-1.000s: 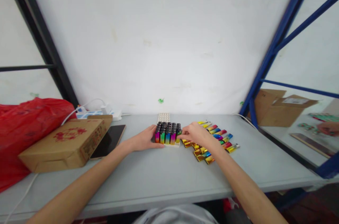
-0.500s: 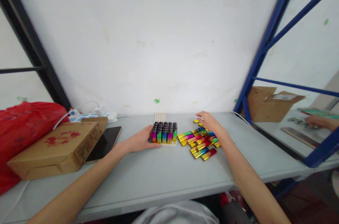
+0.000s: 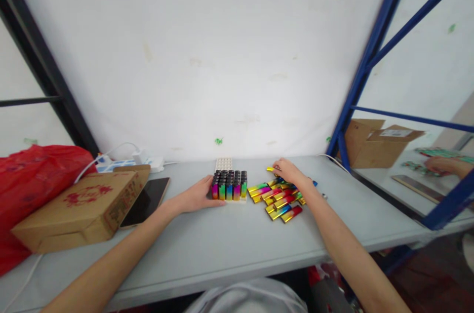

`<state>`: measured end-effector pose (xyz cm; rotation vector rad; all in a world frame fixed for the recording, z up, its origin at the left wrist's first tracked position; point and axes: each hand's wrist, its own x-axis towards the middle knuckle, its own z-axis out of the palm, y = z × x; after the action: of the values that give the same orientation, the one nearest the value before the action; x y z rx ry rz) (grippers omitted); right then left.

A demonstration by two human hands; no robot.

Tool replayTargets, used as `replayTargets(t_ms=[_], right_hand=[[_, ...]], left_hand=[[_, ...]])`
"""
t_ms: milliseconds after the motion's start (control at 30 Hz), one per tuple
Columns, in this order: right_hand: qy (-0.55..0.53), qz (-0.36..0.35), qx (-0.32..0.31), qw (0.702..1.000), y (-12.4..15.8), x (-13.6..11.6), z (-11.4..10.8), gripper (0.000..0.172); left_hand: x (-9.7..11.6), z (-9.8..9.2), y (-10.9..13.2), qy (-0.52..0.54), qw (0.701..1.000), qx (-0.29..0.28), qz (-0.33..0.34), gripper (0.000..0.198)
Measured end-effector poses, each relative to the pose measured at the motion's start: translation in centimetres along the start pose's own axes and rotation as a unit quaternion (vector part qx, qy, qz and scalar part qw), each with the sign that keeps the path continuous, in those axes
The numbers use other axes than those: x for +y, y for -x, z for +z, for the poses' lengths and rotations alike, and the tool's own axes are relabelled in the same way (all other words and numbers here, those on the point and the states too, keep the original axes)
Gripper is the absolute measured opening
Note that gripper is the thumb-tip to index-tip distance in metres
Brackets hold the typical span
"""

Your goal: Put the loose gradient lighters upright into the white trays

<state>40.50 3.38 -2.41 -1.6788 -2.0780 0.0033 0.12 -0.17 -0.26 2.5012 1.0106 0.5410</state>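
On the tabletop (image 3: 207,244), the left hand (image 3: 198,195) curves, thumb and fingers spread, around the left side of the upright lighters (image 3: 229,187), likely steadying their white tray (image 3: 242,200); packed close, they seem to prop one another up. To the right, loose lighters (image 3: 282,199) lie flat, overlapping, probably for easy reach. At the heap's far side, the right hand (image 3: 291,172) appears to pinch a gold lighter (image 3: 270,169), its body poking leftward.
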Motion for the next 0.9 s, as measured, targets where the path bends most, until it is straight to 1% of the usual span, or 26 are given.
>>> replayTargets(t_ms=[100, 167, 233, 300, 367, 433, 500, 567, 633, 767, 800, 833, 900], right_hand=[[0.011, 0.008, 0.008, 1.000, 0.3, -0.7, -0.3, 0.015], [-0.016, 0.004, 0.038, 0.999, 0.3, -1.4, -0.5, 0.020], [-0.080, -0.003, 0.079, 0.994, 0.3, -2.3, -0.7, 0.022], [-0.184, -0.002, 0.105, 0.977, 0.1, -3.4, -0.7, 0.028], [-0.320, 0.014, 0.105, 0.941, 0.0, -4.7, -0.4, 0.041], [-0.448, 0.035, 0.098, 0.888, 0.0, -6.2, -0.1, 0.051], [-0.527, 0.050, 0.094, 0.843, 0.2, -7.5, 0.0, 0.054], [-0.560, 0.056, 0.082, 0.823, 0.5, -8.8, -0.2, 0.051], [-0.578, 0.054, 0.055, 0.813, 1.0, -9.8, -0.6, 0.050], [-0.616, 0.046, -0.010, 0.786, 1.8, -11.4, -1.1, 0.052], [-0.616, 0.048, -0.024, 0.786, 1.9, -11.7, -1.1, 0.052], [-0.606, 0.053, -0.033, 0.793, 2.0, -11.9, -1.0, 0.051], [-0.561, 0.063, -0.030, 0.825, 2.0, -12.2, -0.6, 0.051]], left_hand=[[0.1, -0.1, 0.0, -0.011, 1.000, -0.013, -0.002, 0.081], [0.0, -0.1, 0.1, -0.008, 1.000, -0.010, 0.000, 0.082], [-0.1, 0.0, 0.1, -0.002, 1.000, -0.008, 0.001, 0.082], [-0.2, 0.1, 0.0, -0.001, 1.000, -0.007, 0.001, 0.083], [-0.4, 0.2, 0.0, -0.001, 1.000, -0.006, -0.001, 0.083], [-0.5, 0.2, 0.0, 0.000, 1.000, -0.007, -0.002, 0.082], [-0.5, 0.3, 0.0, 0.003, 1.000, -0.006, -0.002, 0.082], [-0.4, 0.3, 0.0, 0.008, 1.000, -0.005, 0.002, 0.082], [-0.4, 0.2, 0.0, 0.012, 1.000, -0.003, 0.003, 0.083], [-0.3, 0.3, 0.0, 0.014, 1.000, -0.005, -0.001, 0.082], [-0.3, 0.3, 0.0, 0.015, 1.000, -0.006, -0.002, 0.083], [-0.3, 0.2, 0.0, 0.016, 1.000, -0.007, -0.002, 0.083], [-0.2, 0.2, 0.0, 0.016, 1.000, -0.008, 0.000, 0.083]])
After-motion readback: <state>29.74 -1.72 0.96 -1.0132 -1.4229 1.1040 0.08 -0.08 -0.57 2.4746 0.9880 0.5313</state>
